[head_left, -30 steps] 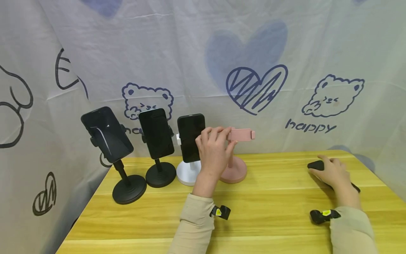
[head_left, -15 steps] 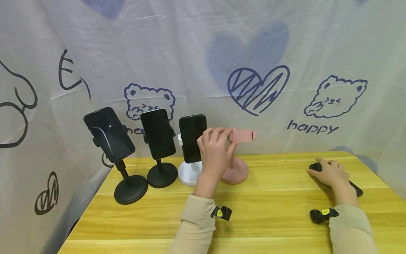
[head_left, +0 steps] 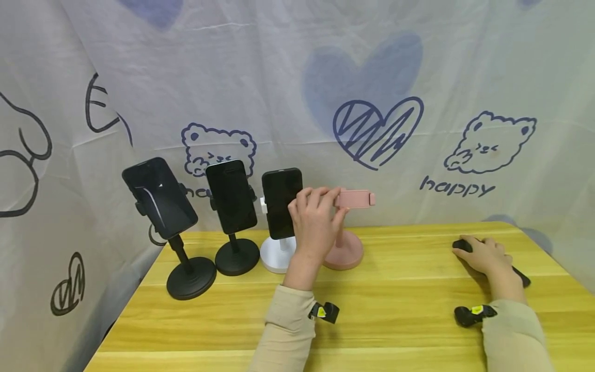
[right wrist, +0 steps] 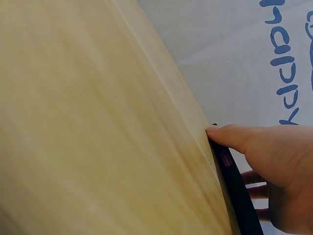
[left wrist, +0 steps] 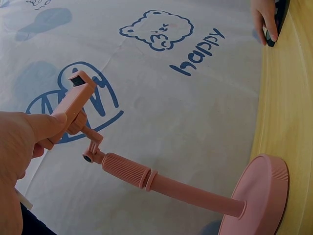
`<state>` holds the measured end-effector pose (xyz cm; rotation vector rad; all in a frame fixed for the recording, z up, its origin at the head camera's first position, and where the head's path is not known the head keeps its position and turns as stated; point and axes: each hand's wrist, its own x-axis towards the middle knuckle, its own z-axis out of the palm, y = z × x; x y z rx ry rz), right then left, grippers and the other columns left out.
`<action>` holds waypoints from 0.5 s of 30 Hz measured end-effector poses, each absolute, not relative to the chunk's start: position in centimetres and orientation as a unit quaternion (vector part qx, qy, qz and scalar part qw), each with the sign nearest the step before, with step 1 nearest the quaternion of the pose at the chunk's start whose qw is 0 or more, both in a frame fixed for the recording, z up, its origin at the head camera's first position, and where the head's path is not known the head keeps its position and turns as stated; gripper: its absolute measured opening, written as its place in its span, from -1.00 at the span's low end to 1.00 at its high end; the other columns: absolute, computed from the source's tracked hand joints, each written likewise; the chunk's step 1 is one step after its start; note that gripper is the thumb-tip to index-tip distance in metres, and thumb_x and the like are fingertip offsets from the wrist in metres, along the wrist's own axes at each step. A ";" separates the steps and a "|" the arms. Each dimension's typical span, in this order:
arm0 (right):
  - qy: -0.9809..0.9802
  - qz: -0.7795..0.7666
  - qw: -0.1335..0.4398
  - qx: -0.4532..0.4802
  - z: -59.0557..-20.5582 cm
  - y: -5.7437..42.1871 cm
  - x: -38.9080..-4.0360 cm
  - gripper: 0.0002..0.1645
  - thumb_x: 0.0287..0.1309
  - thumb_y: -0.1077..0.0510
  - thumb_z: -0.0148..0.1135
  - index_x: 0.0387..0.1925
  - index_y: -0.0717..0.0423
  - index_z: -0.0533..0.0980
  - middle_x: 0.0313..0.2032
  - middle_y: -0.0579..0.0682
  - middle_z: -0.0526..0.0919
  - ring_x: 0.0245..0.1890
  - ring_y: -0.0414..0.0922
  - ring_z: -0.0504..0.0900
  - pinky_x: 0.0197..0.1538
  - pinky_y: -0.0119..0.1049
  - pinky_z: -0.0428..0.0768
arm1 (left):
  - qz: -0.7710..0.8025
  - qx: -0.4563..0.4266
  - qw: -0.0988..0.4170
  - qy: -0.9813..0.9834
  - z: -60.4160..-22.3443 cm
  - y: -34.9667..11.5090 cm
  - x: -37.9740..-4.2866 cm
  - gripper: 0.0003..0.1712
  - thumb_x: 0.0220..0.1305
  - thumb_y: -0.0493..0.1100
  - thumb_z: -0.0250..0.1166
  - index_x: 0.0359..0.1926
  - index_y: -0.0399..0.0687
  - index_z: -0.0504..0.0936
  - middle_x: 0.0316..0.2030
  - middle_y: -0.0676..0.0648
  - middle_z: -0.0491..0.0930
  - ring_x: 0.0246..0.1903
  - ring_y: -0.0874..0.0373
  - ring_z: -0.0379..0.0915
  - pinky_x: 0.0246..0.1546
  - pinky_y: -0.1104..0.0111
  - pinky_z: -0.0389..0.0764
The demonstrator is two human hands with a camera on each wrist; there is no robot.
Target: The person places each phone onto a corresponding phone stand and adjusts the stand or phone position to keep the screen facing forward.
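Observation:
My left hand (head_left: 315, 219) grips the left end of the clamp (head_left: 355, 199) on a pink phone stand, thumb along its near face in the left wrist view. The clamp stands sideways on a ribbed stem (left wrist: 127, 169) above a round pink base (head_left: 345, 253). Far off to the right, my right hand (head_left: 487, 257) holds a black phone (head_left: 521, 278) at the table. In the right wrist view the thumb lies on the phone's edge (right wrist: 236, 188), and the other fingers reach round its far side. The palm and fingers cover most of this phone in the head view.
Left of the pink stand, a white stand (head_left: 274, 258) and two black stands (head_left: 236, 258) (head_left: 190, 279) each carry a dark phone. My left hand overlaps the phone on the white one. A printed cloth (head_left: 279, 67) hangs behind the wooden table (head_left: 395, 310).
My right fingers have lowered slightly onto the black phone. My left hand keeps its grip on the pink clamp, which stays in place.

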<state>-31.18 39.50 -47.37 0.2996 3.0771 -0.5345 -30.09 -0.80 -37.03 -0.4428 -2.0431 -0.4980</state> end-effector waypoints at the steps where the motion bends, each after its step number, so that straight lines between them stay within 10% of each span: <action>1: 0.981 -0.171 0.004 0.096 -47.4 39.5 -31.2 -0.02 0.30 -0.37 -0.04 0.43 0.24 0.05 0.22 0.69 -0.04 0.17 0.67 -0.05 0.08 0.52 0.06 | -0.203 -0.181 0.477 -0.836 -37.0 -0.8 -30.1 -0.54 0.15 0.14 0.39 0.05 0.12 0.66 -0.02 0.05 0.63 0.02 0.08 0.31 0.01 0.14 0.26; 15: 0.981 -0.167 0.018 0.098 -47.1 39.8 -31.1 0.04 0.26 -0.44 -0.05 0.47 0.16 0.02 0.23 0.69 -0.06 0.18 0.72 -0.08 0.03 0.60 0.05 | -0.206 -0.184 0.483 -0.831 -37.1 -0.8 -30.2 -0.55 0.15 0.13 0.39 0.05 0.12 0.66 -0.04 0.05 0.63 0.01 0.08 0.32 0.00 0.15 0.26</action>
